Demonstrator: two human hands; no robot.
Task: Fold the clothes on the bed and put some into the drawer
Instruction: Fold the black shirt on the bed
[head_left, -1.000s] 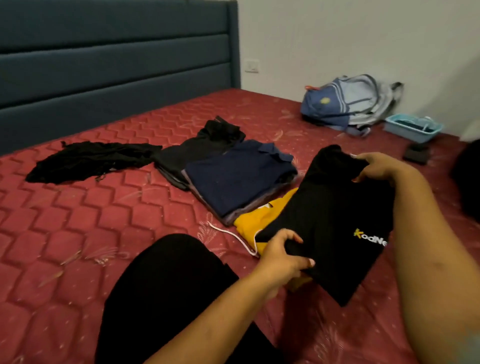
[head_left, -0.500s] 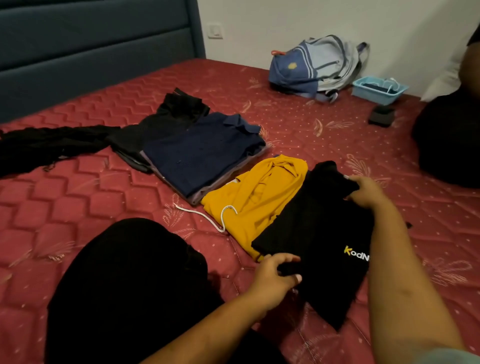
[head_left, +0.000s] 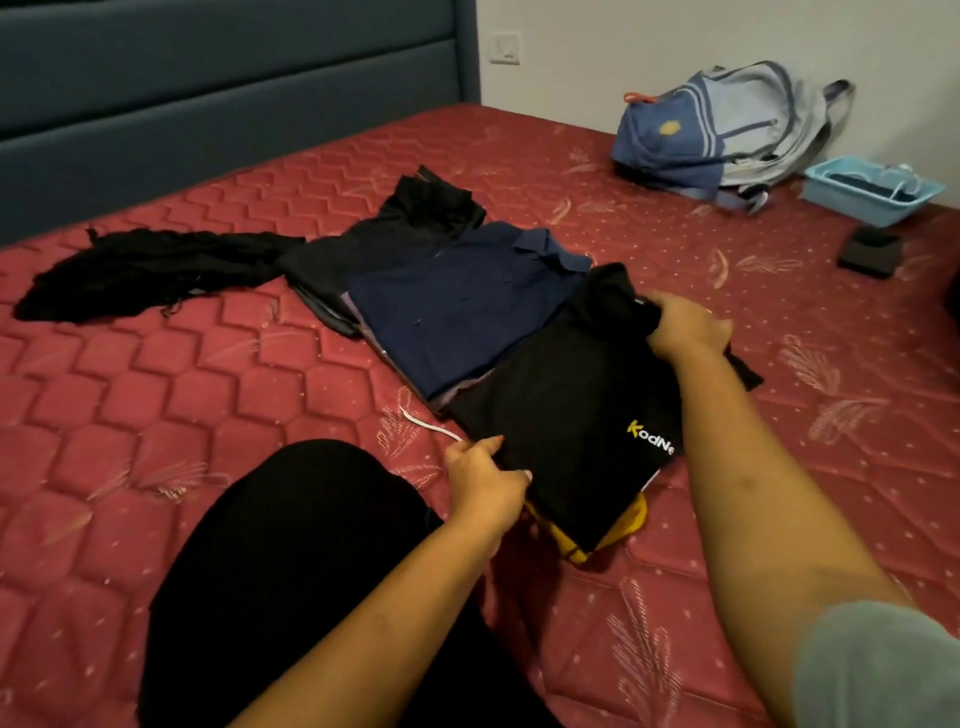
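The left hand (head_left: 485, 480) and right hand (head_left: 685, 327) pinched the folded black logo T-shirt (head_left: 566, 410) atop a yellow garment (head_left: 631, 519) on the red quilted bed (head_left: 156, 415); a crumpled black garment (head_left: 150, 270) lay unfolded, and no drawer showed.

Yellow top (head_left: 631, 522) is almost all under the black shirt (head_left: 566, 405); only a near corner shows. Cord (head_left: 426, 423) runs under the shirt, end hidden. Logo (head_left: 649, 439) is cut by my right forearm, reads "KodNe". Left hand (head_left: 485, 480): fingers under the hem. Right hand (head_left: 685, 325): fingertips buried in the collar. Tray (head_left: 857, 205) contents too small to tell. Dark shape (head_left: 955, 296) is cut by the right edge.
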